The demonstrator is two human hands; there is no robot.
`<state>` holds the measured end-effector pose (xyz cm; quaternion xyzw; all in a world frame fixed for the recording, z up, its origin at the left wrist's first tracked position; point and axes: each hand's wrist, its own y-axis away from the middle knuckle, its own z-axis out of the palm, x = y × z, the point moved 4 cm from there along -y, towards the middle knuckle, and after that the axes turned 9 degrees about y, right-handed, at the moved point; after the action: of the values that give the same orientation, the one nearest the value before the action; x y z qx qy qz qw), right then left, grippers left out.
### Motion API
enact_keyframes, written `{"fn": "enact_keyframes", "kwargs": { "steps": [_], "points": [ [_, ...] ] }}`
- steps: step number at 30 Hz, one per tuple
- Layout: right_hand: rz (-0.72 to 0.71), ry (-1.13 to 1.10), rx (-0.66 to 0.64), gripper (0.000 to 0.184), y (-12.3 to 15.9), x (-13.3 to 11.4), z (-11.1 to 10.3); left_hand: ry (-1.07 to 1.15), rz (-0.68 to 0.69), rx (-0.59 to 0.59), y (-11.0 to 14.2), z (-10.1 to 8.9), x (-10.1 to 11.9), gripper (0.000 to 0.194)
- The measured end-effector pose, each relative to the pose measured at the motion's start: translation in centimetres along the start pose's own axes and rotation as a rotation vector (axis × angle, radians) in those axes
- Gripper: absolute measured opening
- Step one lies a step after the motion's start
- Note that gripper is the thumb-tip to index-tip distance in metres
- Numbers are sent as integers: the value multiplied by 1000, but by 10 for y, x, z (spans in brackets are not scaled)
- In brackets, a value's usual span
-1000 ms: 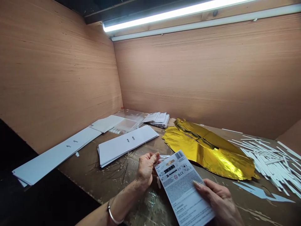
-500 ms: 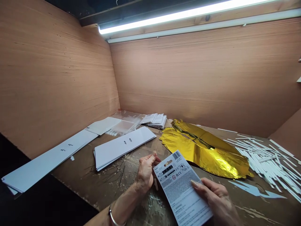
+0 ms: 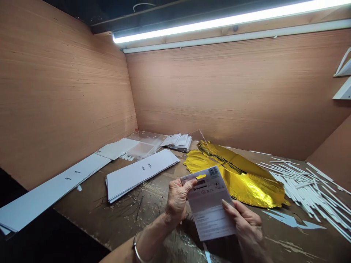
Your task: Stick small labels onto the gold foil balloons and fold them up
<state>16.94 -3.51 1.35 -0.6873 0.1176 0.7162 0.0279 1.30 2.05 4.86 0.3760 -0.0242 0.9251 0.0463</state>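
Note:
Both hands hold a printed packaging card [image 3: 210,215] with a barcode and a hang hole, tilted above the table's front. My left hand [image 3: 177,199] pinches its upper left corner, thumb on top. On the right edge, my right hand [image 3: 245,223] grips with the thumb over the printed face. Yellow shows through the hang hole. Just behind the card lie gold foil balloons [image 3: 255,186], flat and stacked. A pale blue cut-out scrap [image 3: 293,220] lies to the right of my right hand.
White stacked card strips [image 3: 142,173] lie left of centre, with longer strips [image 3: 55,190] along the left edge. Clear plastic bags [image 3: 146,146] and small printed packs [image 3: 178,141] sit at the back. Many white sticks [image 3: 304,190] are heaped on the right. Wooden panels [image 3: 219,98] enclose the table.
My left hand has moved from beside the card onto its upper left corner. The card has turned more upright, its lower end now in view. The camera view has shifted slightly.

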Motion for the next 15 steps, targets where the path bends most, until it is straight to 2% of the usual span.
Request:
{"fn": "enact_keyframes", "kwargs": {
  "steps": [3,6,8,11,15],
  "points": [
    [-24,-102,18,23,-2,1,9,-19,53,-115,-3,14,11,21],
    [-62,-141,-36,23,-8,-1,11,-99,70,-200,-6,20,22,19],
    [-103,-93,-92,26,-13,-10,8,-212,72,-245,-6,21,28,17],
    [-245,27,-65,33,-17,-36,-3,-401,51,-298,-4,17,31,13],
    [-402,249,-22,17,-15,-65,-7,-493,26,-346,3,11,26,15]
  ]
}}
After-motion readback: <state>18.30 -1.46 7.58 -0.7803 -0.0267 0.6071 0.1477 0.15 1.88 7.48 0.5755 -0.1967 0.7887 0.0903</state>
